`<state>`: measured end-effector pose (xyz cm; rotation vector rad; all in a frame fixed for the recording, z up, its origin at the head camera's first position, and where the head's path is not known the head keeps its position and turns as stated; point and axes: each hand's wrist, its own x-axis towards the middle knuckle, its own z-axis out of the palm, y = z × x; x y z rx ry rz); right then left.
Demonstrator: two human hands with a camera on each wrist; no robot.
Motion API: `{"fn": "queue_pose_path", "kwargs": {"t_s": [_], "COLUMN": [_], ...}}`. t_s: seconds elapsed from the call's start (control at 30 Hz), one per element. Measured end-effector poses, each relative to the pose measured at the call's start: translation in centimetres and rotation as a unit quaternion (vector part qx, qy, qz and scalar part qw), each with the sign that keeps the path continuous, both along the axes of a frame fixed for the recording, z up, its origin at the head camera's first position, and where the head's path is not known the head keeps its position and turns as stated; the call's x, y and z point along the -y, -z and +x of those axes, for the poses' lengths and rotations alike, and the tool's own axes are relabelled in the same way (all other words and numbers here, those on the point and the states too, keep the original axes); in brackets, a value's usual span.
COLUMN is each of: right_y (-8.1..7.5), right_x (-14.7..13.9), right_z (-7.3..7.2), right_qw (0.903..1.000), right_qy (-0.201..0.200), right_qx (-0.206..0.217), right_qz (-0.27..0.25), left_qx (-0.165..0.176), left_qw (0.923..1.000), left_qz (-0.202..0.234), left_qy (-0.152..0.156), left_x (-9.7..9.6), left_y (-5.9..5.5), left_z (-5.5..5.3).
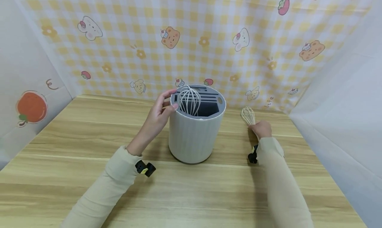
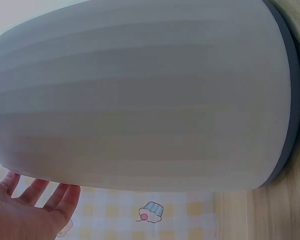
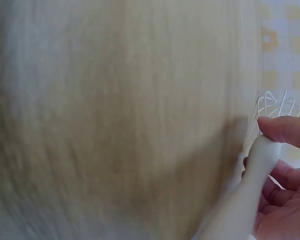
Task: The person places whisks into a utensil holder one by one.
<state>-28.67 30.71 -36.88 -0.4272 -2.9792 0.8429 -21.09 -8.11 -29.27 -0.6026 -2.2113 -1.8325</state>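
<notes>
A pale, ribbed knife and utensil holder point(image 1: 192, 140) with a grey slotted top stands upright on the wooden table. Out of its large front compartment rises the white wire head of a whisk point(image 1: 189, 100), its handle hidden inside. My left hand point(image 1: 159, 110) rests spread against the holder's left side at the rim, thumb at the front and fingers farther back; in the left wrist view, several fingertips touch the ribbed wall. To the right of the holder, my right hand point(image 1: 262, 128) grips a second whisk point(image 1: 248, 115) by its pale handle, wire head pointing toward the back.
The wooden table point(image 1: 191, 195) reaches back to a yellow checked curtain point(image 1: 191, 62) with cartoon prints. White cloth point(image 1: 343, 105) hangs along the right side, and another printed white sheet point(image 1: 30, 72) along the left. A small black camera sits at each wrist.
</notes>
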Motion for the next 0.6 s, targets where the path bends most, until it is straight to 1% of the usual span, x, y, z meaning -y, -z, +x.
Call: {"fn": "queue_pose_path", "kwargs": {"t_s": [0.1, 0.27, 0.43, 0.53, 0.6], "right_y": [-0.2, -0.6, -1.1, -1.4, -1.7], "right_x": [0.0, 0.0, -0.2, -0.2, 0.0], "right_z": [0.2, 0.6, 0.7, 1.0, 1.2], "right_qw": [1.0000, 0.9995, 0.9951, 0.9874, 0.9802], "right_qy": [-0.002, -0.003, -0.010, -0.023, -0.033], "right_qx": [-0.003, -0.002, -0.001, -0.002, 0.004], "right_qz": [0.009, -0.030, -0.098, -0.157, -0.195], "left_qx": [0.001, 0.002, 0.003, 0.003, 0.005], "left_qw": [1.0000, 1.0000, 1.0000, 1.0000, 1.0000], "left_qz": [-0.004, -0.004, -0.003, -0.004, -0.004], "left_qy": [-0.002, -0.004, -0.005, -0.004, -0.003], "left_x": [0.1, 0.1, 0.1, 0.1, 0.0], "left_y": [0.0, 0.1, 0.0, -0.1, -0.1], "left_z": [0.0, 0.0, 0.1, 0.2, 0.2]}}
